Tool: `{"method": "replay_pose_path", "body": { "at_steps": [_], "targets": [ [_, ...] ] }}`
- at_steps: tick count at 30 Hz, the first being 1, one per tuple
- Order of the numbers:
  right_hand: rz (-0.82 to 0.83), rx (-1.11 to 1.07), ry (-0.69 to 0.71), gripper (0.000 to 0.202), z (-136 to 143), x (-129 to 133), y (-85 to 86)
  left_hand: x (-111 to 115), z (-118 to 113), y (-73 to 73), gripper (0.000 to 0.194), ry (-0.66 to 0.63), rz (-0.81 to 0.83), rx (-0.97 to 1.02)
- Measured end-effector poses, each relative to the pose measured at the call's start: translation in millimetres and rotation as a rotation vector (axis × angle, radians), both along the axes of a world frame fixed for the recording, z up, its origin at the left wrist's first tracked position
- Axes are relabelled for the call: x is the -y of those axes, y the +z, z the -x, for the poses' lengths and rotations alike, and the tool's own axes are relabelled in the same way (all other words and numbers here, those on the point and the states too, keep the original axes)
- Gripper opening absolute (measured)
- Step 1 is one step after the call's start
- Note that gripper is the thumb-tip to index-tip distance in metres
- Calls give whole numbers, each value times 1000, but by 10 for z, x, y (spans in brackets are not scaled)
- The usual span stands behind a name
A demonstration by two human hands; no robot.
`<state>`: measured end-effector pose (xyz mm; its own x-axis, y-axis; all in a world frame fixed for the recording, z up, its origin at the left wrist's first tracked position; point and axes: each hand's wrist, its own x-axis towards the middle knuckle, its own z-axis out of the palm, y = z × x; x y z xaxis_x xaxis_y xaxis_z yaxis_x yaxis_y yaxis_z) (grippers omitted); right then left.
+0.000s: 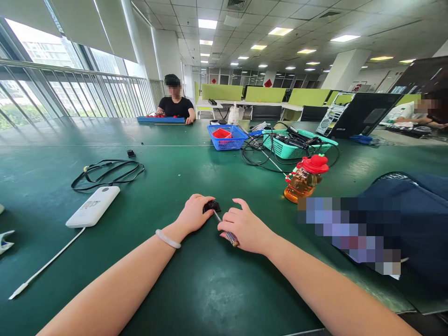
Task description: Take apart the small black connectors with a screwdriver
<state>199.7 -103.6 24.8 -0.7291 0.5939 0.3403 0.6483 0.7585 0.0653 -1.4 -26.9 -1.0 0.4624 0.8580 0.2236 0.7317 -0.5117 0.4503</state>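
Observation:
On the green tabletop, my left hand pinches a small black part between thumb and fingers. Its exact kind is too small to make out. My right hand grips a screwdriver by its handle, with the handle end tilted towards me. The screwdriver's metal shaft slants away to the black part, and its tip is at or very near the part's near edge. A pale bangle sits on my left wrist.
To the left lie a white power bank with a cable and a looped black cord. Ahead stand a blue basket, a green basket of cables and a red-lidded bottle. Dark fabric lies right. A person sits across.

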Motion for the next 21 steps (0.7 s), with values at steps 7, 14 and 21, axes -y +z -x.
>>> {"method": "replay_pose_path", "body": {
  "at_steps": [7,14,21],
  "targets": [
    [-17,-78,19,13,23,25,-10,-1,2,-3,43,3,9,7],
    [-136,-210,-18,17,23,20,-3,9,2,17,41,2,19,10],
    [-170,-408,2,19,30,-10,-51,21,4,41,39,18,51,1]
  ]
}}
